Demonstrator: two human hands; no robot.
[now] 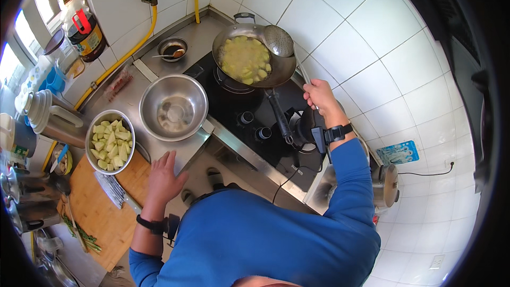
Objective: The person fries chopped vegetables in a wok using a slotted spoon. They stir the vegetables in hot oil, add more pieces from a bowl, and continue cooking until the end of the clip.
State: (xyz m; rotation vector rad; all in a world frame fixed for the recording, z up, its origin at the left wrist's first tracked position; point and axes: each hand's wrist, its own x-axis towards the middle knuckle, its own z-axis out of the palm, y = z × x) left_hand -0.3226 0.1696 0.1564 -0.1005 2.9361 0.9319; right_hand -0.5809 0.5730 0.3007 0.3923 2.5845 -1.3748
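Observation:
Closed around the long metal handle of a perforated skimmer [278, 41] is my right hand [320, 95]; the skimmer's head is over the right side of a wok [285, 72]. Pale yellow-green chunks [244, 59] lie in bubbling liquid in the wok. My left hand [165, 175] is empty with its fingers apart, above the counter edge beside a wooden cutting board [91, 223]. On the board rests a cleaver [110, 189]. A steel bowl of pale green cut chunks [111, 145] stands partly over the board, and a larger, empty steel bowl [173, 107] stands near the hob.
A small bowl with dark sauce and a spoon [172, 49] stands behind. The black gas hob [255, 123] carries the wok, whose handle [280, 117] points toward me. A yellow gas hose [119, 61] runs along the wall. A lidded pot [385, 186] stands at right.

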